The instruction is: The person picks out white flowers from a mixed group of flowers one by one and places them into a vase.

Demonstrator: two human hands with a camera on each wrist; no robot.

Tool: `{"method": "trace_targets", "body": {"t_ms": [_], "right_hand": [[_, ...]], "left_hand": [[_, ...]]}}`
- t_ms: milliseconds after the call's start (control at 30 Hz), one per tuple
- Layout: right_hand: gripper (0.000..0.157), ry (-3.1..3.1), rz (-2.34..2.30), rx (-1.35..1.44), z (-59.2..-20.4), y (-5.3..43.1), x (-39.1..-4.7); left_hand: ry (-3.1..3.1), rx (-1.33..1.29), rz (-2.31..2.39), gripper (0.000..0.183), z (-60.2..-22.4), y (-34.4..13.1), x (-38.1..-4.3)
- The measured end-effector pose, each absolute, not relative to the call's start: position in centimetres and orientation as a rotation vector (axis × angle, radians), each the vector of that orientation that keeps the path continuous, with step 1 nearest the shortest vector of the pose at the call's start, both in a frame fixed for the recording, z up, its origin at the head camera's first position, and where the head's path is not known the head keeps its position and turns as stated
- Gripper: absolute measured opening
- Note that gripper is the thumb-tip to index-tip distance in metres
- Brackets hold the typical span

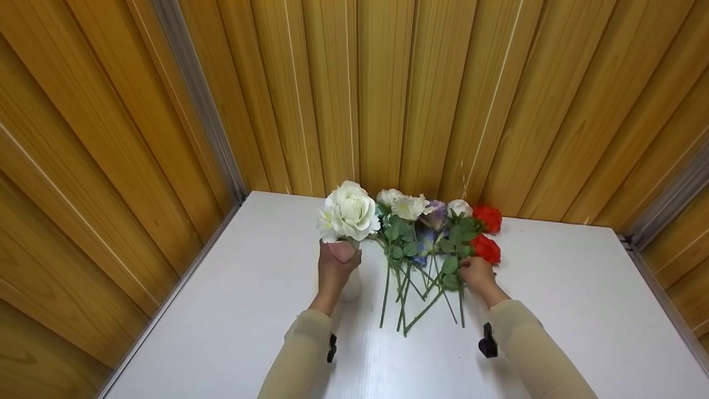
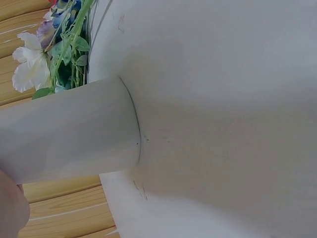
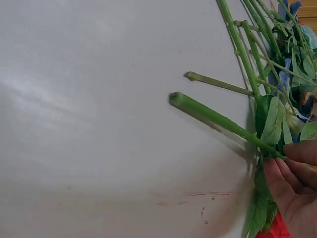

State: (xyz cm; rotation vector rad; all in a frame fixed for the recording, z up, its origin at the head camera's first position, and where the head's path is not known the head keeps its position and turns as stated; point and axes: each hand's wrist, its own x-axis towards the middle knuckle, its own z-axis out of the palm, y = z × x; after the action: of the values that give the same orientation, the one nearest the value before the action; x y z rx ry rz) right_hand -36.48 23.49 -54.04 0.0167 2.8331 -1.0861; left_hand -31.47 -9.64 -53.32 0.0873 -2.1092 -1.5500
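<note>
Pinching a green stem [image 3: 218,119] between thumb and fingers, the right hand [image 3: 297,191] works at the near right edge of the flower pile, just beside a red flower [image 1: 486,249]. The stem's cut end points out over the table; which bloom it belongs to cannot be told. The left hand [image 1: 335,271] is wrapped around a white cylindrical vase [image 2: 69,131], which stands upright with its base at the tabletop. A large white rose [image 1: 354,210] shows above that hand, at the vase's top, with a ruffled white bloom [image 1: 328,223] partly hidden at its left.

Between the two hands lie the other flowers: a white ruffled flower [image 1: 410,207], a purple flower [image 1: 436,213], a blue flower [image 1: 425,246] and a white bud [image 1: 459,208], their heads toward the wall and stems toward the person. A second red flower [image 1: 488,219] lies behind the first. Cream sleeves [image 1: 537,343] cover both forearms. Beneath everything is a white table [image 1: 221,310], backed by wood-patterned panels [image 1: 382,83].
</note>
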Motion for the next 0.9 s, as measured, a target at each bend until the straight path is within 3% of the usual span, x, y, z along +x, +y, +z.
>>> {"method": "trace_targets", "body": {"t_ms": [833,900], "right_hand": [[0.023,2.826,-1.093,0.178,-54.1,23.1,-37.9],[0.015,2.818,-1.094,0.165,-54.0,23.3,-38.1]], "left_hand": [[-2.093,0.092,-1.579,0.084,-53.4,-9.7,-31.5],[-2.1,0.096,-1.576,0.084,-53.5,-9.7,-31.5]]}}
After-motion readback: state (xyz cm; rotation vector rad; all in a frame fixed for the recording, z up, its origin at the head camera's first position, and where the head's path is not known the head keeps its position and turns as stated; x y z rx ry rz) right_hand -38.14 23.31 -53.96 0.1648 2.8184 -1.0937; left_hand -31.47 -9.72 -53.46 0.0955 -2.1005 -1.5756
